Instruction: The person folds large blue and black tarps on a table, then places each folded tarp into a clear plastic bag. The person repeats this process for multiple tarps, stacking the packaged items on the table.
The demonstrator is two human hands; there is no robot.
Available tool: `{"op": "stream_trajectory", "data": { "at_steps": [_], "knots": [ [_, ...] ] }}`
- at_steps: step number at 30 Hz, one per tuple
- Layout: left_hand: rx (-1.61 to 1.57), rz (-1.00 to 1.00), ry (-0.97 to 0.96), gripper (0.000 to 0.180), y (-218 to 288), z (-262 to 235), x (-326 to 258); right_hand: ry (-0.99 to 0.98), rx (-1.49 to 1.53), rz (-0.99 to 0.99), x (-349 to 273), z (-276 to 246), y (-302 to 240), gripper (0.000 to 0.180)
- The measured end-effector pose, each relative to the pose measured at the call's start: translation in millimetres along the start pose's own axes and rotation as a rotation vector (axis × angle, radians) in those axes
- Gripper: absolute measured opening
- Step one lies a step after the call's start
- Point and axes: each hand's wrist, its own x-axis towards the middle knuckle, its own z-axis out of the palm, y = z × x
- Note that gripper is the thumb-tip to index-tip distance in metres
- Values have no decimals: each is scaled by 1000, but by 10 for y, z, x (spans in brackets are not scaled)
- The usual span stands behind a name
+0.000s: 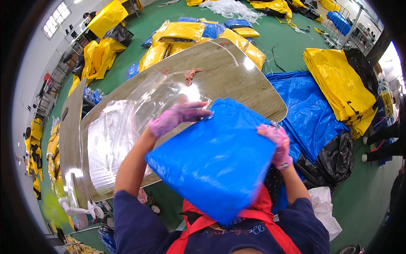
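A folded blue plastic tarp (215, 156) is tilted in front of my chest, its lower corner against my red apron (262, 203). Gloved in pink, my right hand (277, 142) grips its right edge. My left hand (179, 117), in a matching glove, is at the upper left edge with fingers stretched out; its fingertips reach the tarp near the top corner. Beneath and beyond the tarp stands a wood-grain table (237, 80) with rounded corners. Clear plastic bags (112, 144) lie on its left part, partly under my left arm.
Loose blue sheeting (308, 110) and a folded yellow stack (338, 84) are to the right, with black sheeting (336, 158) nearer. Bagged yellow and blue packs (182, 31) are piled on the green floor (283, 46) beyond the table. Another person's legs (382, 142) show at far right.
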Motion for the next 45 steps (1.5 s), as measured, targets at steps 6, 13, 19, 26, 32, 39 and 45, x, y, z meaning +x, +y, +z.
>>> {"op": "stream_trajectory", "data": {
  "at_steps": [6,13,19,26,32,39,45],
  "knots": [
    [628,228,896,86,-645,1274,-83,-15,915,1237,-118,38,-290,43],
    [1060,-84,786,57,-1139,655,97,-219,1067,1402,-474,50,-279,66],
    [1871,-183,1095,42,-602,-1497,876,-190,997,1384,-497,-126,-350,62],
    [976,2,1110,45,-568,-1665,982,-141,889,1506,-664,-238,-312,63],
    [1617,-75,655,47,-1090,-748,-401,-94,990,1468,-844,-203,-199,69],
    [1567,-184,472,49,-1307,-256,-338,-124,952,1369,-870,-344,-215,66],
    [1653,-129,652,50,-1486,-229,-398,-179,980,1335,-717,-362,-422,63]
  ]
}}
